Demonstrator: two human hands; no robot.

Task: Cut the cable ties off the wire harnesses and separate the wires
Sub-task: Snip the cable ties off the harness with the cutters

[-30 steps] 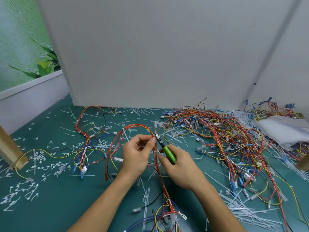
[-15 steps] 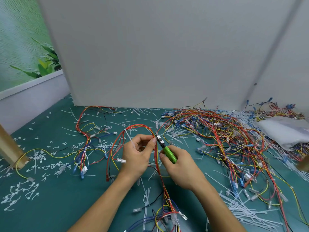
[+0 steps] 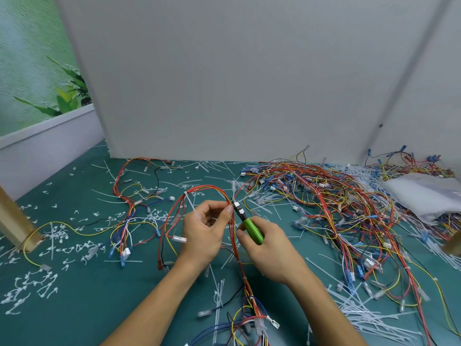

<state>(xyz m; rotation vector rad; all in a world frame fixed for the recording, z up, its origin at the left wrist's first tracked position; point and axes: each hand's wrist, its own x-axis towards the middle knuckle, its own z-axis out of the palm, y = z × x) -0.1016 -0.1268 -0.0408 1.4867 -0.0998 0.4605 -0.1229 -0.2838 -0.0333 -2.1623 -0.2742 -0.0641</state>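
Clippings of white tie [image 3: 37, 290] litter the near left of the table [image 3: 87, 320], so plenty of cutting is done. My left hand [image 3: 202, 233] pinches the red harness [image 3: 234, 243] at its bend. My right hand [image 3: 269, 250] grips the green-handled cutters [image 3: 252, 229], tips at the bundle. Another tie [image 3: 245, 278] rings this harness nearer me, and the tangled pile [image 3: 324, 196] far right looks mostly unsorted.

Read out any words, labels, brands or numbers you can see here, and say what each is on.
No readable text anywhere.
On the green-handled wire cutters in the right hand: two white patches near the head, too blurred to read.
On the white plastic connectors of the coloured wires: too small to tell.
On the crumpled white plastic bag: no print shows.
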